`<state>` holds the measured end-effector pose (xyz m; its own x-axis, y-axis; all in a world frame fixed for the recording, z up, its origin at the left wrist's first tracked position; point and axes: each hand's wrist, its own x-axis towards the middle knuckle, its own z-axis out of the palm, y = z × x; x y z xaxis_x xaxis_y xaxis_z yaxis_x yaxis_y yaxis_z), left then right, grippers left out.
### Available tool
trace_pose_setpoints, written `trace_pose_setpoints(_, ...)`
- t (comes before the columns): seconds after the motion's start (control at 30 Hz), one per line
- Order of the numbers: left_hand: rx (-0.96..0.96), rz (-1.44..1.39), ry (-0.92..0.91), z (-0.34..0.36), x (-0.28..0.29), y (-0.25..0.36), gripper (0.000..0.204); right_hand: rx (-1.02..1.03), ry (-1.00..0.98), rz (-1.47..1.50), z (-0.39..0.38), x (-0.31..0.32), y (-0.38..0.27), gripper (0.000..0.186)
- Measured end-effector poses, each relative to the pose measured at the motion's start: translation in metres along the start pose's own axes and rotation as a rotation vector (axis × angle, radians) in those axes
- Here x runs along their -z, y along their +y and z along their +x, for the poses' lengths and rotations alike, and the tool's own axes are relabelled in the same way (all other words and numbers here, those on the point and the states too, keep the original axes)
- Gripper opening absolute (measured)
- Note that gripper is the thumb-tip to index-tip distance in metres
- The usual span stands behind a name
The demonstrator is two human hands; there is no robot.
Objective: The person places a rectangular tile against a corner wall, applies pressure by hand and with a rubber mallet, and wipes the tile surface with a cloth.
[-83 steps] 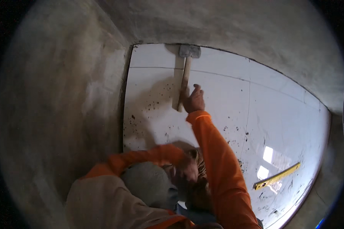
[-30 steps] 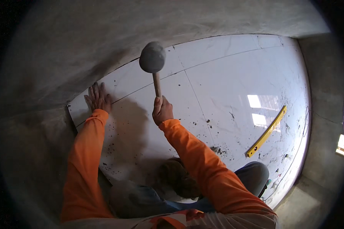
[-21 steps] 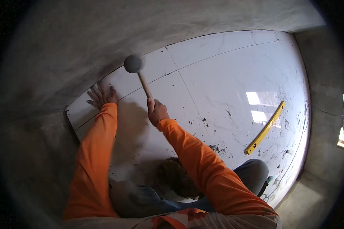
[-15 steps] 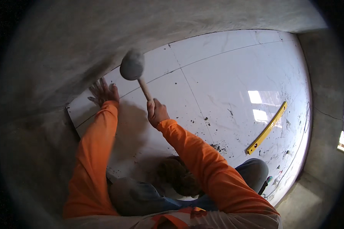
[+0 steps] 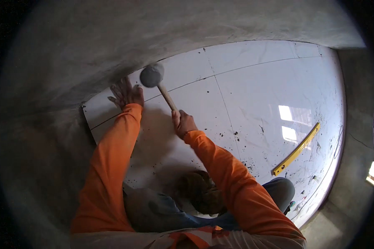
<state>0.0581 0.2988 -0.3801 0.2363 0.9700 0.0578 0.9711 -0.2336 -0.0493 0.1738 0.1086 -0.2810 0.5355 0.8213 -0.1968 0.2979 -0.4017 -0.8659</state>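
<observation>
My right hand (image 5: 184, 124) is closed round the pale wooden handle of a rubber mallet (image 5: 152, 75). The mallet's rounded grey head is over the narrow tiles along the far wall, a little right of my left hand; whether it touches the tile I cannot tell. With fingers spread, my left hand (image 5: 127, 93) lies against a narrow white floor tile (image 5: 99, 103) beside the wall's foot. Orange sleeves cover both arms. Between my arms, larger white tiles (image 5: 187, 103) carry a shadow and scattered crumbs of dark grit.
A yellow spirit level (image 5: 297, 148) lies slantwise on the tiles to the right. Grey plastered walls (image 5: 187, 25) bound the floor at the far side, left and right. A brown bundled cloth or sack (image 5: 203, 193) sits by my legs. A thin cable (image 5: 338, 141) runs near the right edge.
The view has shifted, so floor, level and both arms appear farther right and lower. The mallet head has come closer to the tile near my left hand, which stays spread there.
</observation>
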Motion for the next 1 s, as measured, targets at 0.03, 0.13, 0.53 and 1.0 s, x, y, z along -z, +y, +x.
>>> trace_pose_setpoints(0.03, 0.003, -0.045, 0.043, 0.0, 0.0, -0.002, 0.067, -0.034, -0.024, -0.042, 0.003, 0.0, -0.002, 0.048)
trace_pose_setpoints(0.13, 0.03, 0.023, 0.013, 0.005, 0.005, -0.002, 0.066, -0.055, -0.018, -0.078, 0.005, 0.004, -0.022, 0.052)
trace_pose_setpoints(0.53, 0.053, 0.0, -0.03, 0.002, 0.022, 0.004, 0.066, -0.14, -0.112, -0.098, 0.003, 0.0, 0.034, 0.051)
trace_pose_setpoints(1.0, 0.001, -0.058, 0.052, -0.001, -0.002, 0.0, 0.067, -0.083, 0.034, -0.039, 0.016, 0.011, 0.028, 0.049)
